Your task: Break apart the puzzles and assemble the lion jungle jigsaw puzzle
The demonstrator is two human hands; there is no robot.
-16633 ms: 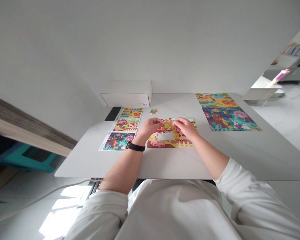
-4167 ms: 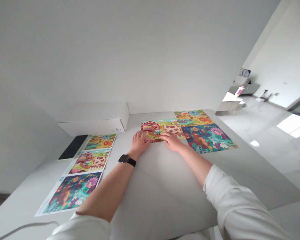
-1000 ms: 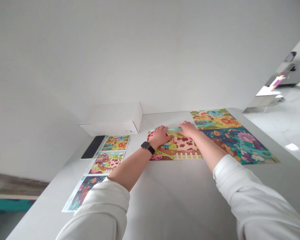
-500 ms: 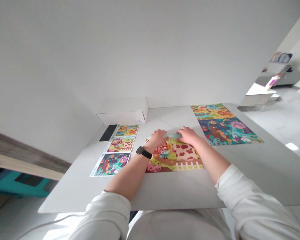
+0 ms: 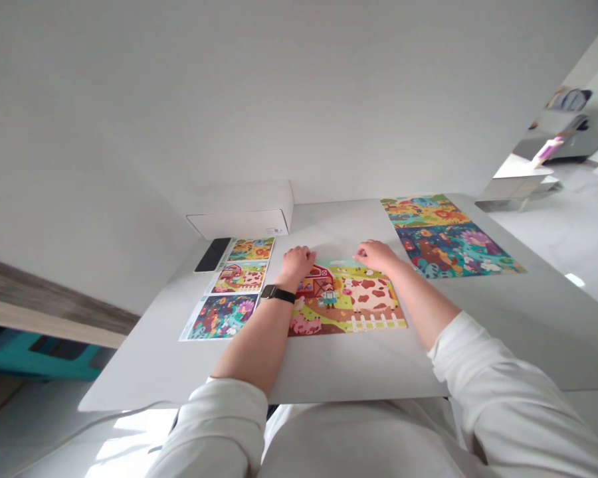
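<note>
A farm picture puzzle (image 5: 339, 305) lies flat on the white table in front of me, with a red barn, a farmer, a spotted cow, a pig and a white fence. My left hand (image 5: 297, 263), below a black watch (image 5: 278, 293), rests at its upper left corner with the fingers curled in. At its upper right edge is my right hand (image 5: 375, 256), fingers also bent inward and closed. The fingertips of both hands are hidden, and I cannot tell whether they grip the puzzle's edge.
Left of the puzzle lie printed picture sheets (image 5: 223, 316) and a black phone (image 5: 212, 255). A white box (image 5: 239, 222) stands behind them against the wall. To the right lie a yellow animal picture (image 5: 423, 211) and a dark blue forest picture (image 5: 453, 249), edge to edge.
Both hands were spread over the puzzle's top edge; their fingers are now curled. My left hand has shifted left to the corner, uncovering the barn. The view has tilted slightly.
</note>
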